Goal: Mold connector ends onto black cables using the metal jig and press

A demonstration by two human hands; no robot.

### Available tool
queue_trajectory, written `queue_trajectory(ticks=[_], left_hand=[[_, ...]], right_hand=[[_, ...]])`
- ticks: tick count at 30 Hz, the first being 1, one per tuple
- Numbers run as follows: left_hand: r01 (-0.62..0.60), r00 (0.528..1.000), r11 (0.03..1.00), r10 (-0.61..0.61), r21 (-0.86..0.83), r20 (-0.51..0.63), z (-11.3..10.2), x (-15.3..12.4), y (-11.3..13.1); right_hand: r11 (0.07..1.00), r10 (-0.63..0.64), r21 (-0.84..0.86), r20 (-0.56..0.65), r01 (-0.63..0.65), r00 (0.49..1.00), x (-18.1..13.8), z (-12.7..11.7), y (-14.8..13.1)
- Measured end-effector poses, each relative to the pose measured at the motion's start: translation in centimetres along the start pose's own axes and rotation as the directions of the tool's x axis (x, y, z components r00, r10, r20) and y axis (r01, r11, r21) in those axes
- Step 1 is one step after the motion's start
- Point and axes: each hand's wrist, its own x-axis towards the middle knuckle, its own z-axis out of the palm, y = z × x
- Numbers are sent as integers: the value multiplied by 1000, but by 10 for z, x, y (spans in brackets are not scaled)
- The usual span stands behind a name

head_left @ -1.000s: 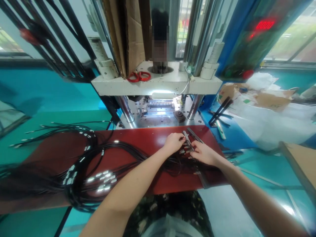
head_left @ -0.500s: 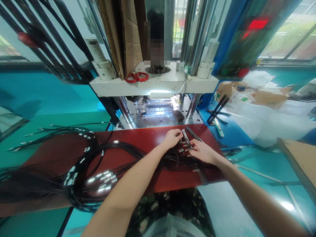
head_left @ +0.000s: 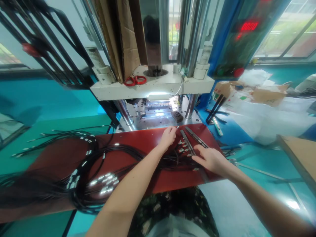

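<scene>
Pinched together, the thumb and forefinger of the left hand [head_left: 168, 137] gripped a small pale piece [head_left: 177, 127] near the far edge of a glossy red-brown board [head_left: 151, 140]; its exact shape was too small to tell. The right hand [head_left: 211, 159] had thumb and forefinger spread beside the lower end of a slim, straight grey bar [head_left: 187, 141]; whether they touched it could not be told. Just right of it, a second bar [head_left: 196, 136] lay at a similar slant. Small shiny connectors [head_left: 182, 150] sat along the first bar's left side, close to smooth black cables [head_left: 128, 148] that looped leftward into a thick coil with white bands.

Smooth board stretched between the left wrist and the upper cable loop, and a narrower strip ran from the second bar to the board's right edge. Past the far edge lay a flat steel plate [head_left: 153, 122], flanked by round, polished columns [head_left: 125, 112].
</scene>
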Motion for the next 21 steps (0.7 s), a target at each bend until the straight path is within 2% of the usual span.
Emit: queue_trajectory(ticks=[3,5,7,11,14,18,21], left_hand=[[49,999,991,-49,-124,10,-8,-4,14],[59,998,975,-57,-213,15,-14,-8,25],[47,998,968,-37,-246,44,-20,-16,34],[35,977,987,-1,-156,213,-25,-34,39],[2,964,998,16,-66,265,-25,-41,32],[-6,976,998,20,-68,216,-26,-41,23],[7,989,994,9,-109,148,-30,-38,19]], right_hand=[[994,-40,-105,34,43,999,-26,-6,-10],[989,-53,-135,89,64,995,-45,-1,-20],[990,-41,-127,162,62,986,-62,14,-31],[996,-83,1,246,86,966,-89,57,-45],[993,-119,43,171,113,978,-92,68,-39],[998,-45,37,-38,47,998,-80,50,-15],[999,37,0,-118,-37,992,-72,40,1]])
